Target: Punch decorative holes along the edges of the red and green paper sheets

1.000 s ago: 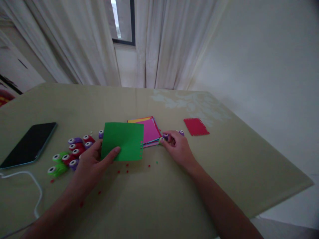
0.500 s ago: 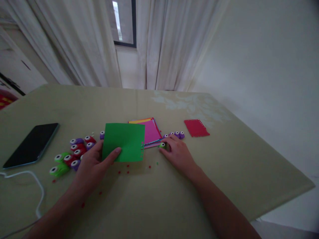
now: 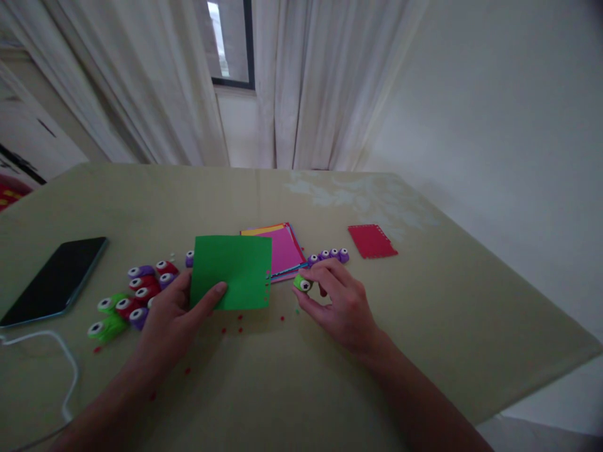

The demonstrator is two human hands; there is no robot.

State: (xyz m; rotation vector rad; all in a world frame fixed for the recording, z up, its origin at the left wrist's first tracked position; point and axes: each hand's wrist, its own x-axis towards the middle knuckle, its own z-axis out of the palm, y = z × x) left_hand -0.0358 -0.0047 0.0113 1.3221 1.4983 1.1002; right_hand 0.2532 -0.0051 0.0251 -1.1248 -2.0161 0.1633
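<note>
My left hand [image 3: 181,314] is closed on the left side of a green sheet of paper [image 3: 233,267], thumb on top. Small holes run along the sheet's right edge. Between thumb and fingers, my right hand [image 3: 336,301] pinches a small green craft punch [image 3: 302,284], its white end with a dark star shape facing me. It is just right of the sheet, apart from it. Behind the sheet lies a stack of coloured paper [image 3: 287,248], partly covered. Several purple craft punches [image 3: 334,253] stand in a row just beyond my right hand.
Several green, red and purple punches [image 3: 141,292] cluster left of my left hand, which hides some. A dark tablet [image 3: 54,279] and a white cable [image 3: 66,358] lie far left. Red sheets with punched edges [image 3: 373,242] lie at right. Red paper bits [image 3: 240,329] dot the tablecloth.
My right hand has lifted the green punch off the table beside the stack and turned it so its star end faces me. The green sheet stays nearly in place.
</note>
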